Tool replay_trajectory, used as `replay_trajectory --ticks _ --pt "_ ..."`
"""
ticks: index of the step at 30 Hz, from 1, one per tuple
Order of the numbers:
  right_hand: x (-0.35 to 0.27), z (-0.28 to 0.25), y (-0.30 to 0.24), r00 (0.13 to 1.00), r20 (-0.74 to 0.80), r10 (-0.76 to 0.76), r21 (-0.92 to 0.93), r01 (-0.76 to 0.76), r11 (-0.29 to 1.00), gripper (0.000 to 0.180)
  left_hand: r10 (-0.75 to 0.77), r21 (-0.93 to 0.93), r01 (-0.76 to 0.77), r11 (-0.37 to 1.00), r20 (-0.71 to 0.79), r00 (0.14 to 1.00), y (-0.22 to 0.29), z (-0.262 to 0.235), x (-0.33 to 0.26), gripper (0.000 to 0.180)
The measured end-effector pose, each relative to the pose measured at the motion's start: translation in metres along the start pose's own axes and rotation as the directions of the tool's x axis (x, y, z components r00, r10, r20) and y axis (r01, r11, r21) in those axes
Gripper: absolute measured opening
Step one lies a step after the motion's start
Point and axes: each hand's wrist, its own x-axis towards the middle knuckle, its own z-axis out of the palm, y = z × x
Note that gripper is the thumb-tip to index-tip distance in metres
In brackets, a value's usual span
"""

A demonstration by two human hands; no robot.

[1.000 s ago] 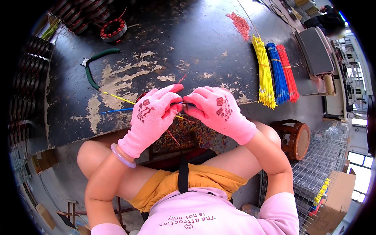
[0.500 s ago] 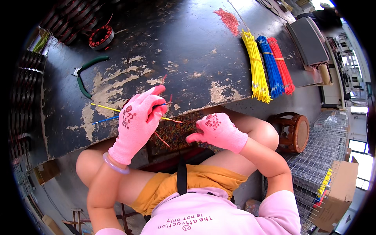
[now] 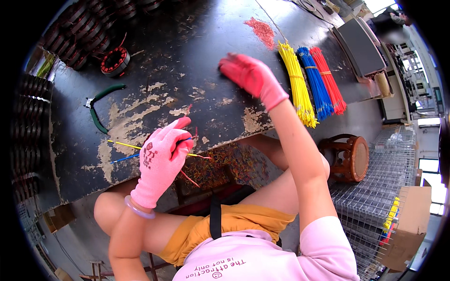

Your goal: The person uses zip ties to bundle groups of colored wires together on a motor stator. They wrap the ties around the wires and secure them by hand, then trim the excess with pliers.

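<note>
Pink-gloved left hand [image 3: 161, 161] clamped on thin yellow wire [image 3: 123, 144] and thin blue wire [image 3: 125, 158]; pink-gloved right hand [image 3: 251, 79] raised over chipped black bench [image 3: 192, 56]

Materials: gloves knitted, pale pink, dark print on back of left; right palm side a deeper, reddish pink. Wires slim, straight, smooth-coated. Bench top glossy black, flaked to beige in ragged patches. Three banded bundles of straight wire, yellow [image 3: 296, 84], blue [image 3: 316, 82] and red [image 3: 328, 79], side by side at right end of bench. Loose heap of fine reddish scraps [image 3: 261, 32] beyond them. Green-handled pliers [image 3: 95, 118] spread in a V toward left edge; round black-and-red ring [image 3: 121, 63] farther back.

Position: both wires cross the left grip near the bench's near edge, tails pointing left, short ends emerging right beside reddish strands. Left fingers closed round them. Right fingers extended, well apart from the wires; motion blur, cannot tell whether they touch one another.

Obscured: middle lengths of both wires inside the left glove; a dark reddish piece behind it, mostly covered, shape unclear. Stacked dark rings [image 3: 79, 37] at far left corner fade into black rim.
</note>
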Motion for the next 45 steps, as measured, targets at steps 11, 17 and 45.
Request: replay_trajectory --ticks 11,17,45 --pt "-0.117 0.071 0.019 0.775 0.583 -0.245 -0.808 0.584 -0.075 0.034 0.05 0.018 -0.05 0.999 -0.052 0.997 -0.001 0.001 -0.001 0.011" --pt "-0.134 0.07 0.071 0.566 0.786 -0.249 -0.606 0.627 -0.49 0.035 0.047 0.033 -0.046 0.998 -0.027 0.999 -0.003 0.005 0.003 0.015" --pt "-0.146 0.085 0.067 0.628 0.715 -0.308 -0.689 0.558 -0.462 0.021 0.075 0.021 -0.074 0.997 -0.025 0.997 -0.005 0.004 0.002 0.013"
